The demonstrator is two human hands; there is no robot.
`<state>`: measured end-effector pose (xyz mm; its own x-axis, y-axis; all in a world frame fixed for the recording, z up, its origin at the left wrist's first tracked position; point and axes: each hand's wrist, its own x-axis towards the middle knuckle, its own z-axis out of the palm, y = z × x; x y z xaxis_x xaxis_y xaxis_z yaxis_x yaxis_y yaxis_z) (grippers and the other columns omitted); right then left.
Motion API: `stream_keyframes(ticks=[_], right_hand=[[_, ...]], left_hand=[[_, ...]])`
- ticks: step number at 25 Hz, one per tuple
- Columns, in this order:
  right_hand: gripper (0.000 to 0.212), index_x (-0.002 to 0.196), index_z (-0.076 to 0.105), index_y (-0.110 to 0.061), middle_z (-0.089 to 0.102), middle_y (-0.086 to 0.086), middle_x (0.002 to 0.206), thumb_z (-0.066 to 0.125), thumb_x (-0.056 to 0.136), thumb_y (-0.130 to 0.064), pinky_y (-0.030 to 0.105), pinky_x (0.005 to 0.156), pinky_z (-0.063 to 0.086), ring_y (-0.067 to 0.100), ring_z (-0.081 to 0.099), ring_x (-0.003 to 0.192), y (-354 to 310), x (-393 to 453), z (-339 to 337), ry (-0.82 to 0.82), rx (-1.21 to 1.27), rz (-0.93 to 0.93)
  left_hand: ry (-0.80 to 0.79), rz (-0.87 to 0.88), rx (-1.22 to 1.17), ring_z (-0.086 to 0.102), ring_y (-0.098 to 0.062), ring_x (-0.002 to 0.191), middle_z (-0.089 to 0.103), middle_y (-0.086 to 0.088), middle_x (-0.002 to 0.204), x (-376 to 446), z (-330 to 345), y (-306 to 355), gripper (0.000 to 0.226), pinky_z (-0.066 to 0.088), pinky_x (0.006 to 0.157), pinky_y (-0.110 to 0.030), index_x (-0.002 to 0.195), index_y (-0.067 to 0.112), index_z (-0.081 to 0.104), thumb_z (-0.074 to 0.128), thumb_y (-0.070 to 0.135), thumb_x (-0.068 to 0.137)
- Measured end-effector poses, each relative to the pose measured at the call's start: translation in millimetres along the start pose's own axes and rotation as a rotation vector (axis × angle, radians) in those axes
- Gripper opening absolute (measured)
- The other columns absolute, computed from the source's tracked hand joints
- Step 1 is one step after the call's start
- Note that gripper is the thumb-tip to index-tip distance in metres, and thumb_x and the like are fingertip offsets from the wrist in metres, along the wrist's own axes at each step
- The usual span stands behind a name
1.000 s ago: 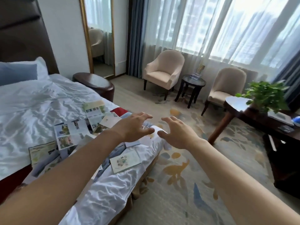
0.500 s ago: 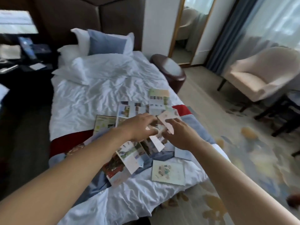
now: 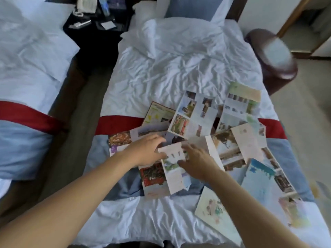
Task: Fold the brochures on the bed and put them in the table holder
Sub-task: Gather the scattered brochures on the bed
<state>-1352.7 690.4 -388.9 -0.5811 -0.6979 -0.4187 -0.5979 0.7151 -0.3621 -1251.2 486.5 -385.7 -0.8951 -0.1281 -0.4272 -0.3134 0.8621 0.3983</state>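
Note:
Several unfolded brochures (image 3: 195, 119) lie scattered over the foot of the bed (image 3: 170, 72), on its white sheet and blue-and-red runner. My left hand (image 3: 146, 151) and my right hand (image 3: 197, 163) meet over one long brochure (image 3: 172, 169) in the middle of the pile. Its white top flap is bent over and pinched between the fingers of both hands. The lower part of that brochure lies flat on the runner. The table holder is out of view.
A second bed (image 3: 30, 72) stands to the left across a narrow dark gap. A dark bedside table (image 3: 100, 24) with small items sits between the headboards. A brown round stool (image 3: 270, 58) is at the bed's right side. Pillows (image 3: 180, 31) lie at the head.
The view has swung from the window and chairs down onto the bed. Both hands, empty and spread a second ago, have come down on the pile and taken hold of one brochure's flap.

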Motion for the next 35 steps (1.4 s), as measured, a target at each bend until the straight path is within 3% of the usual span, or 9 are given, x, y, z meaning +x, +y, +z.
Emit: stream_keyframes(ticks=[6,9,13,16,21,25,29,35], right_hand=[[0.06,0.149,0.036,-0.026,0.042,-0.003,0.151,0.053,0.095,-0.047,0.041,0.102,0.041,0.025,0.043,0.133,4.2,68.7,66.3,-0.06,-0.036,-0.035],[0.061,0.15,0.035,-0.024,0.041,-0.001,0.151,0.054,0.095,-0.044,0.042,0.107,0.04,0.024,0.039,0.136,11.2,96.3,88.6,-0.055,-0.08,-0.032],[0.06,0.149,0.035,-0.024,0.037,0.0,0.154,0.056,0.095,-0.042,0.044,0.111,0.034,0.024,0.033,0.141,20.2,115.0,110.5,-0.016,-0.135,-0.036],[0.061,0.15,0.033,-0.025,0.033,-0.001,0.157,0.056,0.096,-0.041,0.045,0.114,0.031,0.023,0.029,0.144,26.9,122.2,114.5,-0.006,-0.145,-0.033],[0.059,0.147,0.038,-0.023,0.036,0.009,0.154,0.059,0.093,-0.034,0.05,0.117,0.024,0.032,0.026,0.145,24.6,129.0,105.6,0.045,-0.229,-0.077],[0.059,0.143,0.04,-0.019,0.037,0.009,0.152,0.058,0.086,-0.017,0.052,0.119,0.021,0.029,0.026,0.144,29.4,130.2,87.9,0.097,-0.276,0.018],[0.059,0.144,0.035,-0.019,0.036,0.007,0.153,0.055,0.09,-0.019,0.05,0.119,0.024,0.028,0.027,0.145,57.5,116.2,60.7,0.135,-0.24,0.156],[0.059,0.148,0.036,-0.018,0.038,0.007,0.152,0.053,0.091,-0.018,0.047,0.117,0.028,0.027,0.03,0.142,98.7,113.4,31.5,0.092,-0.198,0.15]], left_hand=[[-0.067,-0.034,-0.057,0.039,-0.017,0.135,0.035,0.008,0.153,61.6,59.4,-70.3,0.073,0.045,0.095,-0.039,0.146,0.033,0.036,0.045,0.065,0.082],[-0.059,-0.017,-0.002,0.04,-0.017,0.132,0.039,0.008,0.149,91.6,90.7,-92.8,0.06,0.046,0.087,-0.037,0.145,0.031,0.036,0.055,0.049,0.091],[-0.087,-0.013,0.036,0.042,-0.019,0.13,0.047,0.005,0.142,116.6,118.7,-107.6,0.055,0.049,0.089,-0.04,0.143,0.026,0.041,0.06,0.033,0.092],[-0.051,0.027,0.037,0.048,-0.02,0.122,0.052,0.004,0.133,126.0,130.6,-110.0,0.043,0.046,0.077,-0.035,0.133,0.023,0.048,0.058,0.023,0.092],[0.105,0.133,-0.101,0.053,-0.018,0.096,0.055,0.005,0.101,130.1,127.3,-95.3,0.008,0.035,0.061,-0.029,0.098,0.022,0.055,0.054,0.02,0.09],[0.167,0.261,-0.206,0.052,-0.017,0.093,0.057,0.003,0.101,126.5,109.1,-78.9,0.007,0.04,0.064,-0.032,0.096,0.017,0.06,0.062,0.021,0.091],[0.194,0.307,-0.195,0.054,-0.016,0.096,0.057,0.004,0.105,128.3,91.7,-56.3,0.011,0.046,0.066,-0.035,0.097,0.017,0.061,0.065,0.023,0.089],[0.198,0.321,-0.132,0.053,-0.013,0.094,0.052,0.008,0.106,155.3,84.9,-3.0,0.013,0.043,0.062,-0.032,0.098,0.02,0.06,0.064,0.029,0.09]])
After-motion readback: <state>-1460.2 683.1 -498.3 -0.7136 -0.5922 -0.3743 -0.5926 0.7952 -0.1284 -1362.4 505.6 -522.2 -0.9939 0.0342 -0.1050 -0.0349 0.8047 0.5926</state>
